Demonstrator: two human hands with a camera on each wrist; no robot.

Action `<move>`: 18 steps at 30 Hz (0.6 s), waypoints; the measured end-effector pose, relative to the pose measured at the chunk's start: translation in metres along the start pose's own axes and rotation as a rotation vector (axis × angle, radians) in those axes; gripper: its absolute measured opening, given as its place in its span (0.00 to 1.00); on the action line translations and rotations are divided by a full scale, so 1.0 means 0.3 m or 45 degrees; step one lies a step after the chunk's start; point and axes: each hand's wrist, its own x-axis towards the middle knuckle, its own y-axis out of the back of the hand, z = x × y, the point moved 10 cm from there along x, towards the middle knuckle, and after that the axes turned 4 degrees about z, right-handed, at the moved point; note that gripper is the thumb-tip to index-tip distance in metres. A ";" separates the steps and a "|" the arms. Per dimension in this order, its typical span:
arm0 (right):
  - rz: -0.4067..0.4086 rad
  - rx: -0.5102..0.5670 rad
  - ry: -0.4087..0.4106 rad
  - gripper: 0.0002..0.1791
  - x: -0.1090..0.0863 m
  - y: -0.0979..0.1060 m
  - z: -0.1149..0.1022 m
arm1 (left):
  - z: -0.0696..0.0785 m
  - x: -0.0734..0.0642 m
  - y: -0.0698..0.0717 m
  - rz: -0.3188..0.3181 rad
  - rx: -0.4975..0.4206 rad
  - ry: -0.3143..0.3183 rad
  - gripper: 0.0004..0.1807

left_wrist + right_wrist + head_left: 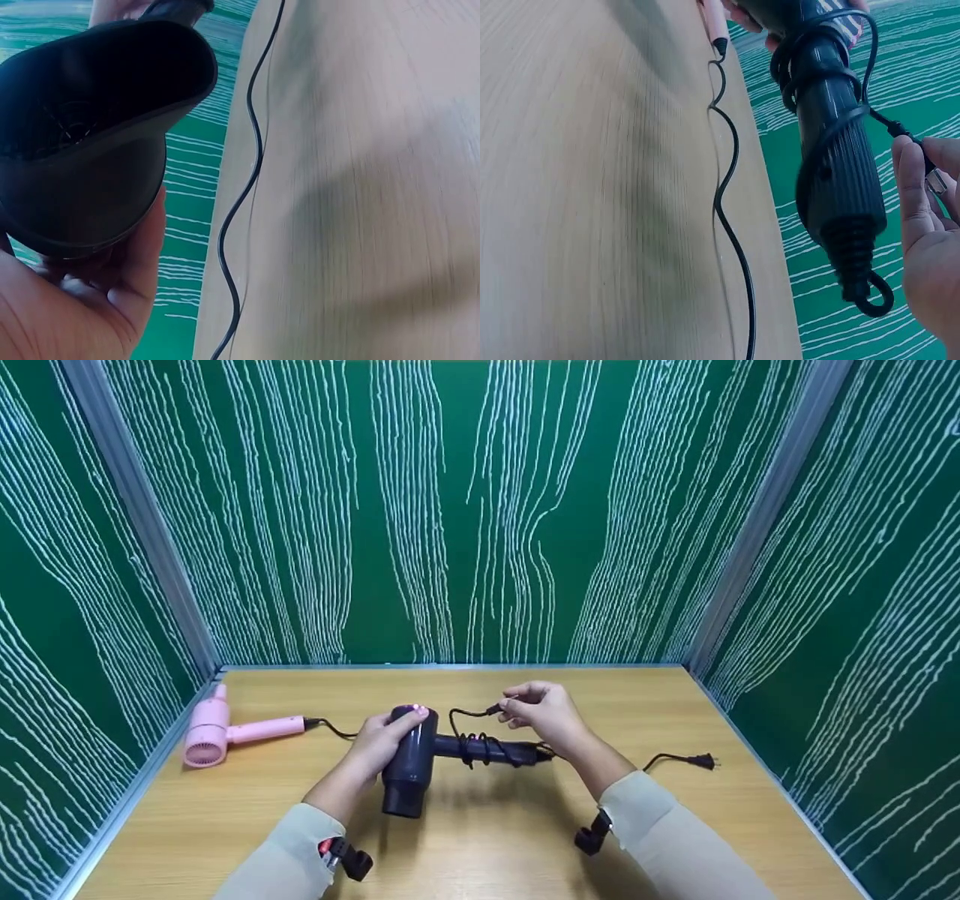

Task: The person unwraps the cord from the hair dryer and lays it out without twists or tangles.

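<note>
A dark hair dryer point(409, 761) is held up over the table by my left hand point(379, 746), which grips its barrel with the thumb on top. Its nozzle point(112, 176) opens toward the left wrist camera. The handle point(836, 165) points right, and a black cord point(836, 124) is wound around it in several loops. At the cord's free end, my right hand point(551, 718) pinches the plug point(924, 161) between thumb and fingers, off to the right of the handle. Metal prongs show at the plug's tip in the right wrist view.
A pink hair dryer point(266, 730) lies at the table's left side. Its cord point(259, 150) runs across the table behind the dark dryer. A black plug point(703, 761) lies at the right. Green panels with white lines point(405, 510) enclose the wooden table point(480, 847) at the back and sides.
</note>
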 end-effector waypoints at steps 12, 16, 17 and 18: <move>-0.085 0.043 0.054 0.17 -0.047 -0.033 -0.049 | -0.018 0.018 0.030 0.130 -0.090 0.021 0.31; -0.130 0.068 0.049 0.17 -0.057 -0.045 -0.042 | -0.028 0.024 0.034 0.151 -0.127 0.044 0.33; -0.137 0.073 0.048 0.16 -0.057 -0.047 -0.038 | -0.028 0.027 0.037 0.160 -0.135 0.040 0.33; -0.139 0.073 0.045 0.16 -0.059 -0.048 -0.034 | -0.028 0.028 0.039 0.169 -0.143 0.038 0.33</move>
